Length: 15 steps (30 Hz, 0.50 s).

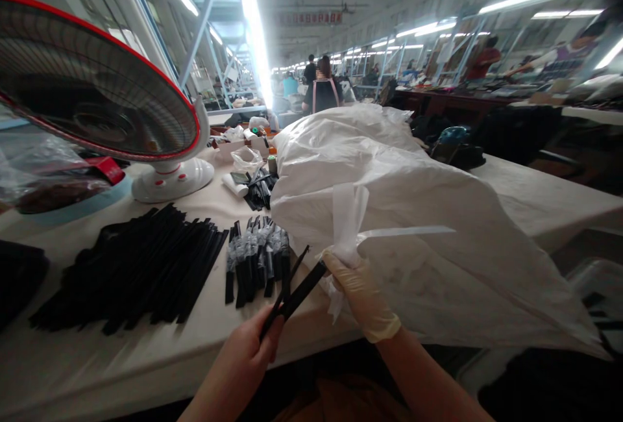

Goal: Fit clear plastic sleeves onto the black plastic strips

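My left hand (250, 350), bare, is closed around black strips (305, 289) that point up and to the right. One thinner strip stands apart from the wider one. At the wider strip's far end my right hand (357, 289), in a thin pale glove, pinches with fingers bent. White ribbon-like strips (345, 217) rise just above the gloved fingers, and whether these are held too I cannot tell. Behind them lies a large white plastic bag (428, 214). To the left are black strips bundled in clear wrap (257, 247) and a broad pile of loose black strips (146, 266).
A red-rimmed fan (102, 84) on a white base stands at the left of the table. Near it sits a blue basin (78, 204) with plastic-wrapped contents. Small goods and a white roll (235, 185) lie farther back. Several people work in the background.
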Tool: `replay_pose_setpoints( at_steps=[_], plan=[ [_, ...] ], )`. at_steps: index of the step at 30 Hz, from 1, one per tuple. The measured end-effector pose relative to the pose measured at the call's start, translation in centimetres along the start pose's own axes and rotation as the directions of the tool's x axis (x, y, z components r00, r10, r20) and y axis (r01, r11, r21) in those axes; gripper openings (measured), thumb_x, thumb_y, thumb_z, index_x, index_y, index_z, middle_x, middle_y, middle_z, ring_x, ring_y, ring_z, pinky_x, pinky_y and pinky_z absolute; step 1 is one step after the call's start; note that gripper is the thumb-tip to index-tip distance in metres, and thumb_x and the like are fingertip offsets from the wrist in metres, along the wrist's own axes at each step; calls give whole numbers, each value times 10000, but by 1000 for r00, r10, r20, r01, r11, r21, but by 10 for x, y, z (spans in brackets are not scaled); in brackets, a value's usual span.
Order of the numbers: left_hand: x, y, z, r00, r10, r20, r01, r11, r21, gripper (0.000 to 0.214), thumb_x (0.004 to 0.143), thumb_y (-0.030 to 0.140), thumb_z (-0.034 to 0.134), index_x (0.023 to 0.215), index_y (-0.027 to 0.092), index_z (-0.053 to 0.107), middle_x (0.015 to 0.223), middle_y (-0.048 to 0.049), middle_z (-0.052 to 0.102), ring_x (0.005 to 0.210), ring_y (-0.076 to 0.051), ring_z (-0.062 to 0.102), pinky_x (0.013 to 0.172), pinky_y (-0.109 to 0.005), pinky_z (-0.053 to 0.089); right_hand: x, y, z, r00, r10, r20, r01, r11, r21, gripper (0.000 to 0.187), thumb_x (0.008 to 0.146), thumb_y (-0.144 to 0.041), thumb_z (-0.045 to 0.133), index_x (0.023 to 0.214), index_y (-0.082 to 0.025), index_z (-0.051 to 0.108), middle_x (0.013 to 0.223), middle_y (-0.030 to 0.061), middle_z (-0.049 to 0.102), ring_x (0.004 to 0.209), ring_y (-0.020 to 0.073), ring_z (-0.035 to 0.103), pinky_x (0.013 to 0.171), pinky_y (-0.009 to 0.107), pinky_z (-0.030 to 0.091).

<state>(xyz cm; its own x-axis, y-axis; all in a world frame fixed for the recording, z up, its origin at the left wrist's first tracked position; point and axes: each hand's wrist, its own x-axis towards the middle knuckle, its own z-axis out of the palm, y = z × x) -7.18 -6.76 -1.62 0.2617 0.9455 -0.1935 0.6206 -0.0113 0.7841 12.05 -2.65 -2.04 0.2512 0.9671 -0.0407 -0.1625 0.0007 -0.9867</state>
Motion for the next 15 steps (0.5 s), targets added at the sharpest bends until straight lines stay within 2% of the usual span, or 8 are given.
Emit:
replay_pose_setpoints(
  at_steps=[4, 7, 10, 12, 15],
  plan=[
    [-6, -1, -12, 1000, -27, 8, 27, 999, 20, 384, 817, 486, 396, 854, 154, 585, 515, 42, 447, 487, -143, 443, 486, -240, 313, 1, 0, -6, 973, 88, 212, -113, 988, 107, 247, 652, -404, 706, 720, -170, 662, 564, -51, 519, 526, 82, 417, 528, 214, 340],
    [-5, -3, -9, 1000, -14, -28, 14, 1000, 11, 372, 812, 483, 417, 806, 162, 606, 500, 34, 472, 479, -146, 457, 491, -244, 318, -4, 9, 0, 935, 113, 336, -191, 958, 211, 215, 689, -389, 682, 763, -188, 662, 621, -44, 553, 574, 90, 462, 564, 210, 361],
    [1, -1, 4, 993, 6, -122, -14, 998, -62, 434, 821, 477, 412, 1027, 144, 600, 502, 38, 487, 491, -155, 477, 505, -248, 332, -18, 23, 15, 916, 156, 370, -237, 954, 185, 240, 675, -391, 693, 792, -183, 671, 692, -18, 607, 653, 120, 524, 630, 233, 395],
    [5, 2, 12, 979, 7, -204, -39, 987, -154, 528, 836, 479, 385, 1213, 128, 500, 510, 42, 499, 497, -158, 479, 501, -247, 335, -28, 30, 23, 914, 195, 356, -260, 955, 145, 267, 650, -421, 702, 747, -174, 669, 638, -18, 605, 611, 123, 520, 611, 243, 401],
    [7, 2, 18, 969, -1, -246, -59, 970, -236, 578, 840, 495, 369, 1267, 114, 450, 510, 40, 511, 492, -154, 479, 484, -244, 337, -35, 31, 23, 893, 186, 410, -245, 965, 97, 298, 605, -439, 727, 625, -152, 646, 576, -1, 603, 580, 138, 527, 613, 267, 420]
  ],
)
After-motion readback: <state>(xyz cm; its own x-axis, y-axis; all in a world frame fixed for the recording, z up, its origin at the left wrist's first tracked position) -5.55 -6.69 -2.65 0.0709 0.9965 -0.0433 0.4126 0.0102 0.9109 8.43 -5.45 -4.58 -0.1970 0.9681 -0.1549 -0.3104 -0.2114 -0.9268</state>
